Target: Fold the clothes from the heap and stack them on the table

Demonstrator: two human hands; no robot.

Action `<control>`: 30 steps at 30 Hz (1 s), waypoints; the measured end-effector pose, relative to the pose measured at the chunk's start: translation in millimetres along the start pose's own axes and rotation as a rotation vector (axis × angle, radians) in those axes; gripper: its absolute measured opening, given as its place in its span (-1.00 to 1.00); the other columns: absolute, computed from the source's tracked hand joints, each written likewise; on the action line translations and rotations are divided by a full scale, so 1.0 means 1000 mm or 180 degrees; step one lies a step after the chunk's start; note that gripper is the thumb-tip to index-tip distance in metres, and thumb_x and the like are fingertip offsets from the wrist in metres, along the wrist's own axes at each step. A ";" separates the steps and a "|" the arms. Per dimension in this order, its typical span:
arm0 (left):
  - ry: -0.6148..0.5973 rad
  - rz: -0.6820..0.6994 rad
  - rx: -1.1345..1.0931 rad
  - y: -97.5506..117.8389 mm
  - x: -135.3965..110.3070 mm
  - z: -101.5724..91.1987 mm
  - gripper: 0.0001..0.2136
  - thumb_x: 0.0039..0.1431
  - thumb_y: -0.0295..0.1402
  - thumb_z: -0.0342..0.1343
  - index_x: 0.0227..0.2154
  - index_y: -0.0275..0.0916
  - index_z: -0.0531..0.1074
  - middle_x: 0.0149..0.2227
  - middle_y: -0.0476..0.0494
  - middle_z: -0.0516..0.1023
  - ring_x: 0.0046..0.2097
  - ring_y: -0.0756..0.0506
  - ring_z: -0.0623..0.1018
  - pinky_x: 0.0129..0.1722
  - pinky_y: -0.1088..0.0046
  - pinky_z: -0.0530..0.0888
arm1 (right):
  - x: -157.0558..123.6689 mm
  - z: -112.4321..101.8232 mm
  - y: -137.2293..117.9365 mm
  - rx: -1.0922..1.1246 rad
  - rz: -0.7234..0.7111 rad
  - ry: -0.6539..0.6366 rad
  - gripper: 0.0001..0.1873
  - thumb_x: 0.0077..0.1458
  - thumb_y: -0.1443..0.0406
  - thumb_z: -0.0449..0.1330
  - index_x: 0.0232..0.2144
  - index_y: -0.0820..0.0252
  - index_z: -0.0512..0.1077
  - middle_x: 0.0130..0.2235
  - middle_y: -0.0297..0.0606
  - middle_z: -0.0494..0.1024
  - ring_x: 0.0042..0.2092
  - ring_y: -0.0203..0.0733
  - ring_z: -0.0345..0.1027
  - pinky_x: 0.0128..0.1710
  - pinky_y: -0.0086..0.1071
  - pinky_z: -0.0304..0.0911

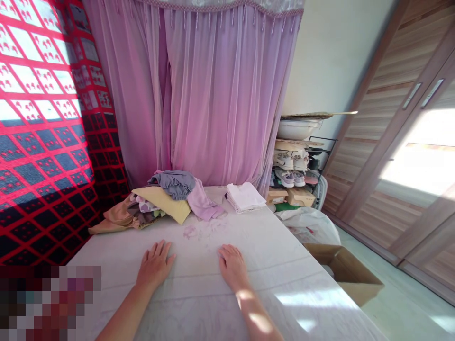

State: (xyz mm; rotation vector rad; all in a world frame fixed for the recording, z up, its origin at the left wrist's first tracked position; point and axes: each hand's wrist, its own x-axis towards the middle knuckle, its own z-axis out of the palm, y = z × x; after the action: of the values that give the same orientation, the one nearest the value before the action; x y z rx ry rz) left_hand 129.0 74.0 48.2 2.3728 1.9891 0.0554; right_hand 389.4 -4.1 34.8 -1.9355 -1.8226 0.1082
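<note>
So, the left hand [155,265] and right hand [232,267] lie spread and empty on the pale bedsheet [192,303], the crumpled yellow, grey and lilac clothes pile [161,203] ahead of the left, the folded white cloth stack [245,197] ahead of the right.

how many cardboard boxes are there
3: an open box on the floor beside the bed, and two small boxes low on the shoe rack. More may be hidden behind the white bag.
</note>
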 end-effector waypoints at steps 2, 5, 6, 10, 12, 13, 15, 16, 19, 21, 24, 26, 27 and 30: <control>-0.0156 0.0036 -0.0027 -0.001 -0.001 -0.003 -0.43 0.27 -0.07 -0.23 0.28 -0.18 0.12 0.35 -0.19 0.04 0.35 -0.26 0.04 0.27 0.05 0.00 | -0.002 -0.001 -0.001 0.0004 -0.0002 -0.0006 -0.62 0.15 0.39 -0.01 -0.08 0.13 0.51 0.08 -0.21 0.47 0.16 -0.11 0.23 0.21 -0.24 0.01; -0.0251 0.0089 -0.0063 -0.001 -0.004 -0.006 -0.41 0.27 -0.04 -0.25 0.29 -0.18 0.08 0.36 -0.18 0.01 0.36 -0.25 0.02 0.28 0.06 -0.01 | -0.002 -0.003 -0.001 0.0029 0.0008 -0.0035 -0.62 0.13 0.40 0.00 -0.09 0.15 0.52 0.08 -0.21 0.48 0.16 -0.11 0.24 0.20 -0.25 0.03; -0.0244 0.0081 -0.0053 -0.001 -0.006 -0.006 -0.41 0.27 -0.04 -0.25 0.30 -0.18 0.07 0.36 -0.18 0.01 0.36 -0.25 0.01 0.28 0.06 -0.01 | -0.001 -0.003 -0.001 0.0046 0.0018 -0.0042 -0.62 0.13 0.40 0.00 -0.10 0.15 0.52 0.07 -0.21 0.48 0.16 -0.11 0.24 0.20 -0.25 0.03; -0.0181 0.0027 0.0021 0.000 -0.013 -0.005 -0.41 0.27 -0.04 -0.26 0.30 -0.18 0.07 0.36 -0.18 0.01 0.36 -0.25 0.02 0.28 0.05 -0.02 | 0.002 -0.001 0.001 0.0123 0.0057 0.0009 -0.62 0.11 0.41 0.00 -0.13 0.15 0.54 0.04 -0.23 0.51 0.13 -0.12 0.27 0.18 -0.28 0.06; -0.0190 0.0021 0.0025 0.000 -0.016 -0.003 -0.41 0.28 -0.04 -0.27 0.30 -0.17 0.07 0.36 -0.18 0.01 0.35 -0.25 0.03 0.28 0.06 -0.01 | 0.002 0.001 0.003 0.0135 0.0070 0.0050 -0.62 0.10 0.41 -0.01 -0.15 0.14 0.55 0.02 -0.23 0.52 0.11 -0.13 0.29 0.16 -0.28 0.08; -0.0191 0.0014 0.0018 0.000 -0.018 -0.002 -0.41 0.28 -0.04 -0.27 0.30 -0.17 0.07 0.36 -0.18 0.01 0.36 -0.25 0.03 0.28 0.06 -0.02 | 0.002 0.001 0.003 0.0135 0.0074 0.0062 -0.62 0.10 0.41 -0.01 -0.16 0.14 0.55 0.02 -0.23 0.52 0.10 -0.13 0.30 0.15 -0.28 0.09; -0.0172 -0.0006 -0.0008 0.000 -0.021 -0.001 -0.42 0.28 -0.05 -0.27 0.30 -0.16 0.07 0.36 -0.17 0.01 0.36 -0.24 0.03 0.29 0.05 -0.02 | 0.003 0.002 0.004 0.0136 0.0068 0.0082 -0.63 0.11 0.41 -0.02 -0.18 0.15 0.55 0.01 -0.21 0.53 0.09 -0.14 0.31 0.14 -0.28 0.10; -0.0150 -0.0015 -0.0022 0.000 -0.022 0.000 -0.43 0.28 -0.05 -0.27 0.30 -0.15 0.07 0.36 -0.18 0.01 0.36 -0.25 0.03 0.29 0.04 -0.02 | 0.003 0.003 0.005 0.0137 0.0064 0.0092 -0.63 0.11 0.40 -0.02 -0.18 0.16 0.55 0.00 -0.20 0.53 0.08 -0.13 0.31 0.13 -0.28 0.11; -0.0049 0.0001 -0.0072 0.001 -0.026 0.001 -0.44 0.28 -0.07 -0.24 0.29 -0.14 0.10 0.35 -0.19 0.05 0.35 -0.25 0.06 0.28 0.02 0.00 | 0.003 0.004 0.006 0.0151 0.0051 0.0138 -0.64 0.11 0.38 -0.02 -0.20 0.14 0.55 -0.02 -0.19 0.54 0.06 -0.13 0.34 0.08 -0.27 0.15; 0.0002 0.0010 -0.0104 0.002 -0.028 0.000 -0.45 0.28 -0.08 -0.23 0.28 -0.14 0.12 0.35 -0.19 0.07 0.34 -0.25 0.07 0.28 0.02 0.01 | 0.003 0.005 0.008 0.0157 0.0037 0.0157 -0.64 0.11 0.37 -0.02 -0.21 0.12 0.55 -0.03 -0.19 0.54 0.04 -0.12 0.35 0.05 -0.26 0.18; 0.0020 0.0001 -0.0150 0.002 -0.030 -0.001 -0.45 0.28 -0.09 -0.22 0.27 -0.15 0.13 0.34 -0.19 0.07 0.34 -0.25 0.07 0.28 0.03 0.01 | 0.002 0.007 0.010 0.0167 0.0011 0.0190 -0.65 0.10 0.35 -0.02 -0.21 0.10 0.55 -0.03 -0.20 0.54 0.04 -0.12 0.36 0.02 -0.25 0.19; 0.0017 0.0002 -0.0163 0.003 -0.031 -0.002 -0.45 0.28 -0.09 -0.21 0.27 -0.15 0.13 0.34 -0.18 0.08 0.34 -0.25 0.07 0.28 0.02 0.01 | 0.001 0.008 0.011 0.0193 0.0038 0.0207 -0.65 0.10 0.34 -0.01 -0.22 0.08 0.55 -0.03 -0.21 0.54 0.04 -0.11 0.36 0.03 -0.25 0.19; 0.0013 0.0002 -0.0165 0.003 -0.031 -0.002 -0.45 0.28 -0.09 -0.21 0.27 -0.15 0.13 0.34 -0.18 0.07 0.34 -0.25 0.07 0.28 0.02 0.01 | 0.001 0.008 0.011 0.0213 0.0074 0.0220 -0.66 0.10 0.33 -0.01 -0.22 0.08 0.55 -0.03 -0.22 0.55 0.04 -0.11 0.36 0.03 -0.24 0.19; -0.0017 -0.0006 -0.0176 0.003 -0.031 -0.003 -0.45 0.28 -0.09 -0.21 0.28 -0.14 0.13 0.35 -0.17 0.07 0.35 -0.25 0.06 0.28 0.03 0.00 | 0.008 0.009 0.010 0.0338 0.0122 0.0230 -0.65 0.11 0.31 -0.03 -0.25 0.08 0.56 -0.08 -0.21 0.58 -0.01 -0.11 0.40 0.00 -0.25 0.21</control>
State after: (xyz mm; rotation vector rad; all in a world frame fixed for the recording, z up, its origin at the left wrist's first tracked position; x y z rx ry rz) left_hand 126.1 42.6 51.5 2.3347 1.9610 0.1026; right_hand 396.5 5.7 24.8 -1.8768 -1.6993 0.1426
